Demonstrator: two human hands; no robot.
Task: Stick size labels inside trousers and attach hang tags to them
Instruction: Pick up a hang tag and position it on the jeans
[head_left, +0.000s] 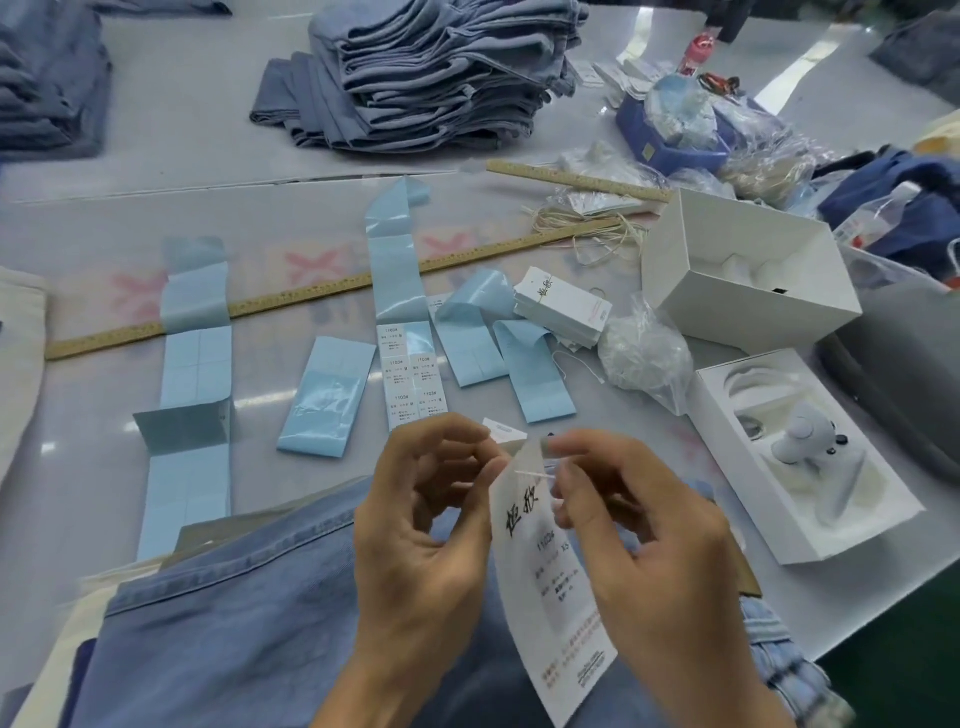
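Both hands hold one white hang tag (545, 571) over the blue trousers (249, 613). The left hand (421, 530) pinches the tag's top edge with thumb and finger pressed together. The right hand (639, 540) pinches a thin string (530, 474) at the tag's top. Just past the fingertips lies a strip of size labels (413, 379). A stack of tags (563, 306) sits farther away.

Bright, even overhead light fills the scene, and white streaks of glare lie across the glossy table (156, 130) (strongest at the far right). Shadows are faint and soft. Wide-angle distortion bends the edges, and printed text everywhere is softly blurred.
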